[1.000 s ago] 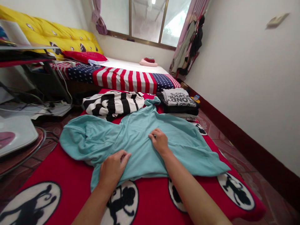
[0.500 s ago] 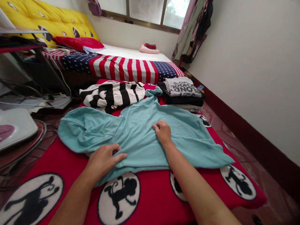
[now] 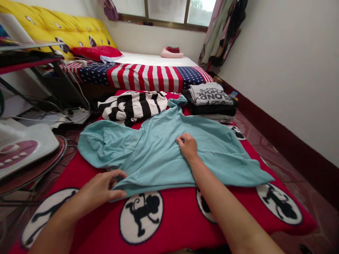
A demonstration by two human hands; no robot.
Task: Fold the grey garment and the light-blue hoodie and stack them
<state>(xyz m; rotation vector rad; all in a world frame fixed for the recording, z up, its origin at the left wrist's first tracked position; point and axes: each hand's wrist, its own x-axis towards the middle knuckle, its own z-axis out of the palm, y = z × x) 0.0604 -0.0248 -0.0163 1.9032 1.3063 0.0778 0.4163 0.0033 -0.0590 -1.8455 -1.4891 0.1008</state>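
Observation:
A light teal hoodie [image 3: 159, 148] lies spread on a red blanket [image 3: 169, 218] with black-and-white round monkey prints. My left hand [image 3: 99, 188] pinches the near lower-left edge of the hoodie between thumb and fingers. Pressing down on the middle of the hoodie is my right hand [image 3: 188, 146], its fingers curled into the fabric. The hood lies to the left, a sleeve to the right.
A black-and-white striped garment [image 3: 132, 106] lies behind the hoodie. A stack of folded shirts [image 3: 212, 100] sits at the back right. Beyond is a mattress with a stars-and-stripes cover [image 3: 148, 76]. A white appliance [image 3: 23, 146] and cables lie at the left. A wall runs along the right.
My left hand slid left and toward me along the hoodie's lower edge and now pinches it. My right hand stayed on the middle of the garment. The view tilted down slightly.

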